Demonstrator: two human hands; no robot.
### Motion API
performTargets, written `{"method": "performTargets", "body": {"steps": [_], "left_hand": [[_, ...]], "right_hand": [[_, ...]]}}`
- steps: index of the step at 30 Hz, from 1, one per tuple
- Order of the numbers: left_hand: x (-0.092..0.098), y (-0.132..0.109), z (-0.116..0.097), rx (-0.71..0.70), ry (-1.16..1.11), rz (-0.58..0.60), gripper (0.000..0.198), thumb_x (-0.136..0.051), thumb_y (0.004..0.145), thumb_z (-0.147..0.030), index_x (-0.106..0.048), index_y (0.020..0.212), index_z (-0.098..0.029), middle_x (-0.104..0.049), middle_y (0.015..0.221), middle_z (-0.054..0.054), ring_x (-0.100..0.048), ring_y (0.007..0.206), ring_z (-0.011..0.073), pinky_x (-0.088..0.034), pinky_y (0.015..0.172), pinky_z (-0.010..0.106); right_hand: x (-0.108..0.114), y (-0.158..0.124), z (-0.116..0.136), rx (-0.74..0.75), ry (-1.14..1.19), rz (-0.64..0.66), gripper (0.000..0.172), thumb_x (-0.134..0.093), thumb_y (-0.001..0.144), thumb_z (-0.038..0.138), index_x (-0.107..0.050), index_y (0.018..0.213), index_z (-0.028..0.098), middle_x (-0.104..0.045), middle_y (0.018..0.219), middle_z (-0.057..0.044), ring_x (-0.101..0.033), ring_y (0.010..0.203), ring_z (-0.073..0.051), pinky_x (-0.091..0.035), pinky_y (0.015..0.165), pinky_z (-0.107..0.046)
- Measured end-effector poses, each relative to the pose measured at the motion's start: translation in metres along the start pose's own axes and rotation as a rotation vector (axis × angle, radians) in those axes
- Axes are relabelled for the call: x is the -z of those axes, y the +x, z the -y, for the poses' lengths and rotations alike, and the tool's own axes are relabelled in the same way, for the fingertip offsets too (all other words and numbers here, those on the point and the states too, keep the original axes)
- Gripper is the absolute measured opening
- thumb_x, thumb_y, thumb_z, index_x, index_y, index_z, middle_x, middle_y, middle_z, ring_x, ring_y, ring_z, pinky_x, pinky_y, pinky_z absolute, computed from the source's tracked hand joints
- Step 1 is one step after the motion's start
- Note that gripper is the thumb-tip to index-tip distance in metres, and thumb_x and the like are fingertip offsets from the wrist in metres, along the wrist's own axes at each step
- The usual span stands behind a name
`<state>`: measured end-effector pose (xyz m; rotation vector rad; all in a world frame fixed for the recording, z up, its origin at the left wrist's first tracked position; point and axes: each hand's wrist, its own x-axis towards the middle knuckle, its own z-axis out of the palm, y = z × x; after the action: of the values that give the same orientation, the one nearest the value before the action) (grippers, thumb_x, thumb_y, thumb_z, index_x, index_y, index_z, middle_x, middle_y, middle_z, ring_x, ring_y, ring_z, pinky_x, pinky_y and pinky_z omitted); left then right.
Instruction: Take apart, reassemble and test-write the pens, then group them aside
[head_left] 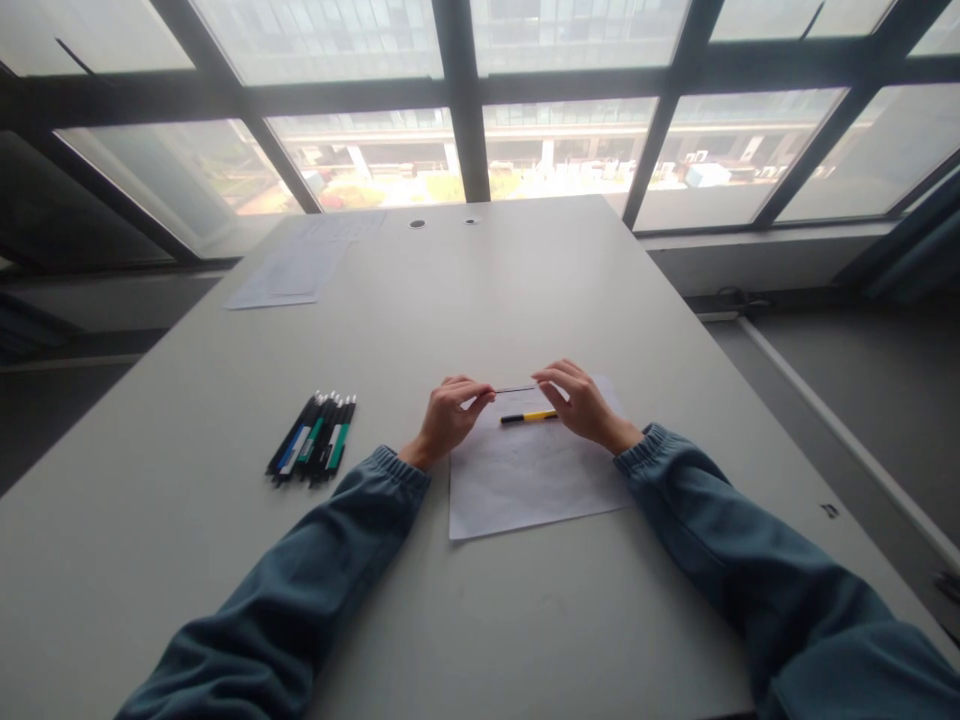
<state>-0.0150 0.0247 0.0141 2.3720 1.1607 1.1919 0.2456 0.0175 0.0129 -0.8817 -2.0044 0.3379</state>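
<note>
A: Nearest item: what do we log first?

B: Two blue sleeves (pixel 315 590), entering from the bottom edge, one on each side, both resting over the grey table (pixel 150 560).

A: Next, the sheet?

B: We record a white sheet of paper (pixel 525 480) lying flat on the table, between the wrists and partly under both hands.

A: The hands themselves?

B: Left hand (pixel 446 420) at the sheet's left edge, fingers curled, fingertips pinching the left end of a thin dark rod (pixel 514 389). Right hand (pixel 581 405) over the sheet's far right part, its fingertips pinching the rod's right end. So we enter both grips as clenched on the thin rod, which hangs level between them, just above the paper.

A: Anything beneath it?

B: One yellow-and-black pen (pixel 529 416), lying on the sheet just nearer than the rod, its right end hidden under the right hand. We cannot tell whether that hand touches it.

A: To the left?

B: A bundle of pens (pixel 313 452), dark barrels with blue, green and white parts, laid side by side on the table, well apart from the left hand.

A: Farther out?

B: A second, pale sheet (pixel 289 270) near the far left corner; two small round holes (pixel 442 222) by the table's far edge; then dark-framed windows (pixel 465 100) showing buildings outside.
</note>
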Motion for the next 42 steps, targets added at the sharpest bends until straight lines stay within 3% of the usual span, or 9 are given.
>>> {"method": "performTargets", "body": {"steps": [2, 4, 11, 15, 19, 22, 27, 32, 42], "left_hand": [[0.002, 0.001, 0.0, 0.032, -0.011, -0.052, 0.02, -0.065, 0.095, -0.034, -0.076, 0.083, -0.022, -0.078, 0.081, 0.002, -0.069, 0.076, 0.0175, -0.051, 0.084, 0.035], [0.005, 0.001, 0.0, 0.066, -0.016, -0.094, 0.019, -0.066, 0.094, -0.034, -0.076, 0.082, -0.022, -0.078, 0.082, 0.002, -0.069, 0.077, 0.0177, -0.052, 0.084, 0.034], [0.008, 0.002, 0.0, 0.164, -0.025, -0.164, 0.019, -0.067, 0.093, -0.033, -0.077, 0.082, -0.021, -0.078, 0.082, 0.003, -0.07, 0.078, 0.0181, -0.053, 0.082, 0.032], [0.008, 0.002, 0.002, 0.175, -0.019, -0.164, 0.019, -0.067, 0.092, -0.032, -0.077, 0.082, -0.021, -0.078, 0.082, 0.002, -0.07, 0.079, 0.0181, -0.054, 0.082, 0.032], [0.008, 0.002, 0.002, 0.168, -0.015, -0.151, 0.02, -0.066, 0.093, -0.034, -0.077, 0.082, -0.021, -0.078, 0.083, 0.003, -0.07, 0.079, 0.0185, -0.054, 0.082, 0.032], [0.007, 0.002, 0.001, 0.166, -0.012, -0.159, 0.019, -0.067, 0.093, -0.033, -0.077, 0.081, -0.021, -0.078, 0.082, 0.003, -0.07, 0.078, 0.0183, -0.054, 0.082, 0.032], [0.008, 0.001, -0.001, 0.179, -0.041, -0.18, 0.019, -0.067, 0.092, -0.033, -0.077, 0.082, -0.021, -0.078, 0.082, 0.003, -0.07, 0.077, 0.0185, -0.055, 0.081, 0.032], [0.01, 0.001, -0.004, 0.184, -0.045, -0.192, 0.017, -0.068, 0.092, -0.031, -0.077, 0.082, -0.021, -0.077, 0.081, 0.002, -0.07, 0.077, 0.0178, -0.055, 0.082, 0.032], [0.007, -0.001, -0.001, 0.167, -0.049, -0.174, 0.019, -0.068, 0.092, -0.034, -0.077, 0.083, -0.021, -0.078, 0.082, 0.003, -0.07, 0.078, 0.0182, -0.056, 0.081, 0.032]], "right_hand": [[0.0, 0.0, -0.004, -0.074, -0.046, -0.107, 0.022, -0.046, 0.103, 0.024, -0.067, 0.109, 0.022, -0.068, 0.097, -0.009, -0.06, 0.095, -0.024, -0.051, 0.087, -0.042], [0.001, -0.001, -0.008, -0.122, -0.083, -0.114, 0.021, -0.048, 0.102, 0.024, -0.069, 0.104, 0.021, -0.067, 0.093, -0.009, -0.06, 0.091, -0.024, -0.05, 0.085, -0.041], [-0.001, -0.005, -0.009, -0.012, -0.114, 0.317, 0.012, -0.072, 0.091, 0.033, -0.071, 0.094, 0.021, -0.069, 0.093, -0.007, -0.06, 0.09, -0.022, -0.046, 0.084, -0.037], [-0.001, -0.004, -0.007, 0.014, -0.098, 0.376, 0.015, -0.082, 0.082, 0.031, -0.072, 0.09, 0.022, -0.068, 0.093, -0.005, -0.06, 0.092, -0.022, -0.044, 0.087, -0.038], [-0.002, -0.004, -0.01, 0.004, -0.038, 0.38, 0.008, -0.077, 0.086, 0.024, -0.07, 0.083, 0.022, -0.068, 0.088, -0.004, -0.06, 0.089, -0.021, -0.045, 0.085, -0.037], [-0.002, -0.004, -0.012, -0.011, -0.009, 0.317, 0.008, -0.071, 0.091, 0.022, -0.068, 0.083, 0.021, -0.068, 0.087, -0.005, -0.059, 0.086, -0.02, -0.047, 0.083, -0.037], [-0.001, -0.003, -0.016, -0.146, 0.138, 0.105, 0.009, -0.063, 0.095, 0.025, -0.066, 0.087, 0.021, -0.065, 0.092, -0.006, -0.061, 0.085, -0.019, -0.051, 0.078, -0.035], [0.0, -0.003, -0.023, -0.215, 0.113, -0.067, 0.007, -0.062, 0.095, 0.025, -0.063, 0.088, 0.022, -0.064, 0.09, -0.004, -0.061, 0.085, -0.02, -0.051, 0.078, -0.036], [0.001, -0.004, -0.028, -0.235, 0.06, -0.174, 0.007, -0.062, 0.094, 0.026, -0.063, 0.089, 0.022, -0.065, 0.089, -0.004, -0.061, 0.085, -0.022, -0.051, 0.078, -0.037]]}}
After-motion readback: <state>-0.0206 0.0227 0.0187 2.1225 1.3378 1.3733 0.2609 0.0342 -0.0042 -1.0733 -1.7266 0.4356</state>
